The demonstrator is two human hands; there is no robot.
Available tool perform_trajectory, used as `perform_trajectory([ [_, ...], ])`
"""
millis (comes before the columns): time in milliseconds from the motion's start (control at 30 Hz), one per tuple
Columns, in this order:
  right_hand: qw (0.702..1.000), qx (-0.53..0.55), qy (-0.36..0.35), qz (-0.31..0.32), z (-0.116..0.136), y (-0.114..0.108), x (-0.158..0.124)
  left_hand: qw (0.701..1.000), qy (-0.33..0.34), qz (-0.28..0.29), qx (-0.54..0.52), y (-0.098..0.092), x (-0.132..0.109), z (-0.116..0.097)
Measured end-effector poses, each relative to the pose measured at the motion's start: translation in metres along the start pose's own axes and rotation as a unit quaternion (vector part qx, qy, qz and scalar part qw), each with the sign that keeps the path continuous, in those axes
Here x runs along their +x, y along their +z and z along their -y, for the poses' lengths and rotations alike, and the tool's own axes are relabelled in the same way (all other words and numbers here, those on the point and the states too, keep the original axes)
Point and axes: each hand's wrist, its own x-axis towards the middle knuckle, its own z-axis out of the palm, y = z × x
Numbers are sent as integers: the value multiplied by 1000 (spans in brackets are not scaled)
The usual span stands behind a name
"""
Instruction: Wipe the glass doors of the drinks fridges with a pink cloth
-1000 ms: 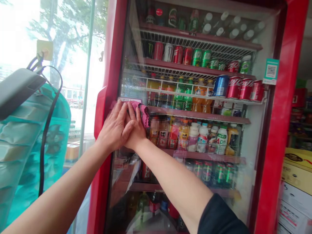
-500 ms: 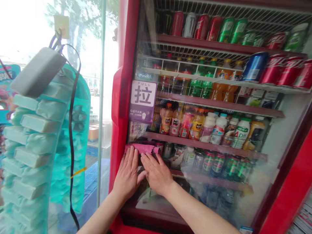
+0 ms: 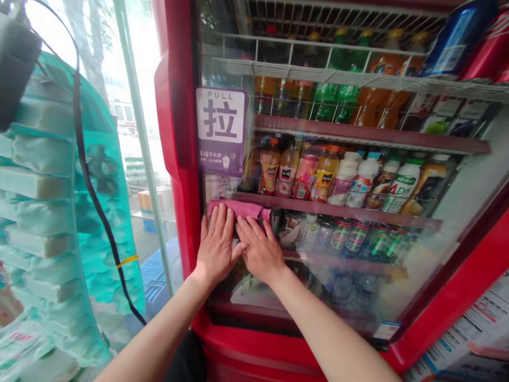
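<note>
Partly beneath both hands (image 3: 237, 248) — the pink cloth (image 3: 239, 208).

The left forearm (image 3: 159, 339) and right forearm (image 3: 326, 334) are bare, sleeveless up to the left hand (image 3: 217, 244) and right hand (image 3: 260, 249). Between them, a dark patch (image 3: 186, 358) is probably black clothing.

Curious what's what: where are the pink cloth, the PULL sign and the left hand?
pink cloth (image 3: 249, 208), head view, strip above the fingertips.
PULL sign (image 3: 221, 121), head view, big character.
left hand (image 3: 217, 248), head view, back of hand.
</note>
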Motion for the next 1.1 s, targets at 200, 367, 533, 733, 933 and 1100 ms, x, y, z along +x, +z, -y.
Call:
perform_trajectory([
  [200, 997, 20, 71, 21, 36, 35, -102, 998, -26, 60, -17, 35, -84, -30],
  [367, 999, -25, 41, 1, -7, -4, -68, 998, -27, 47, -39, 15, -20, -45],
  [533, 997, -50, 34, -41, -87, -76, 29, 997, -6, -32, -66, -28, 112, -58],
  [733, 992, -70, 16, -100, -162, -131, 114, 994, 37, -71, -71, -72, 224, -73],
  [933, 985, -97, 94, -112, -143, -111, 80, 993, 26, -74, -83, -51, 198, -85],
  [1100, 981, -111, 102, -124, -108, -71, 3, 995, 23, -65, -72, -6, 125, -98],
])
